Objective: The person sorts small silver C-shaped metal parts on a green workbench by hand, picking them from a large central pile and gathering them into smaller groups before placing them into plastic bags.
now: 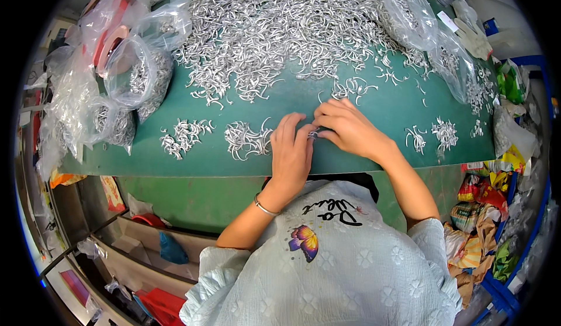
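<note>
My left hand [290, 146] and my right hand [352, 128] meet over the near part of the green table [198, 99]. Fingers bent, they pinch at a small silver metal piece [314, 132] between them, mostly hidden by the fingertips. Just left of my left hand is a small pile of curved silver metal pieces [246, 140], with another small pile [186, 138] farther left. Beyond my right hand lie a few loose curved pieces [353, 87]. A large spread heap of the same pieces [280, 28] covers the far part of the table.
Clear plastic bags of metal pieces [149, 77] stand at the left, beside a red container [111, 48]. More bags [409, 19] lie at the far right, near a pale glove [473, 37]. Small piles [444, 134] sit at the right. A blue rack [514, 221] holds colourful packages.
</note>
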A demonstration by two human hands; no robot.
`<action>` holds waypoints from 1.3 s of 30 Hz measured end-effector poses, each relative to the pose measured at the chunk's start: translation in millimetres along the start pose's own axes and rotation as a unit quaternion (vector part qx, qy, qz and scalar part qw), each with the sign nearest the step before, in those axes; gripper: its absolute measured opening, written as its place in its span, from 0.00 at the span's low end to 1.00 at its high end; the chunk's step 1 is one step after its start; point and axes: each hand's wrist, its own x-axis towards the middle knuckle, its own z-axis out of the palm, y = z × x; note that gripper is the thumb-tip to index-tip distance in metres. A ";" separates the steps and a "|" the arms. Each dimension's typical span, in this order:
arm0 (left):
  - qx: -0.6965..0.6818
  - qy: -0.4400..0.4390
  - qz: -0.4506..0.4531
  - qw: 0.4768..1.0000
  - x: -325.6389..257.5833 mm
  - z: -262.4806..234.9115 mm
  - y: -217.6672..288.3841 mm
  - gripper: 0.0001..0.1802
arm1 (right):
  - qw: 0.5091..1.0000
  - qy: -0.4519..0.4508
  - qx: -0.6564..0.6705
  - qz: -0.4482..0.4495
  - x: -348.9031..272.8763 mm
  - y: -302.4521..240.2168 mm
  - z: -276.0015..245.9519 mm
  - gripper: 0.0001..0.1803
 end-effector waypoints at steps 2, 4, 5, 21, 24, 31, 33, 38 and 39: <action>-0.031 0.006 0.014 0.999 4.7 0.5 2.8 0.21 | 0.995 0.094 0.025 -0.011 -8.1 10.9 -3.4 0.10; -0.012 -0.048 0.034 0.998 6.6 0.3 3.5 0.21 | 0.978 0.204 -0.013 0.043 -17.7 22.3 -11.7 0.13; 0.000 -0.074 0.043 0.996 7.1 -0.3 3.4 0.21 | 0.958 0.244 -0.117 0.090 -19.4 18.1 -19.6 0.13; -0.050 -0.068 0.054 0.995 0.3 -3.5 5.1 0.16 | 0.835 0.336 0.387 0.200 9.9 54.9 -42.0 0.13; -0.062 -0.061 0.054 0.995 -0.2 -4.7 3.4 0.16 | 0.926 0.298 0.113 0.203 -3.6 51.1 -42.5 0.12; -0.072 -0.059 0.042 0.995 0.7 -2.8 2.9 0.16 | 0.975 0.166 -0.056 0.140 -5.6 24.9 -5.9 0.10; -0.074 -0.055 0.039 0.995 0.4 -3.6 3.6 0.15 | 0.977 0.145 -0.015 0.154 -1.5 27.5 -2.9 0.09; -0.084 -0.051 0.041 0.994 -0.2 -2.1 2.0 0.15 | 0.960 0.187 -0.041 0.205 -8.1 22.4 -12.6 0.06; -0.084 -0.051 0.043 0.994 0.1 -1.8 2.1 0.15 | 0.957 0.188 -0.071 0.208 -10.1 24.4 -10.7 0.06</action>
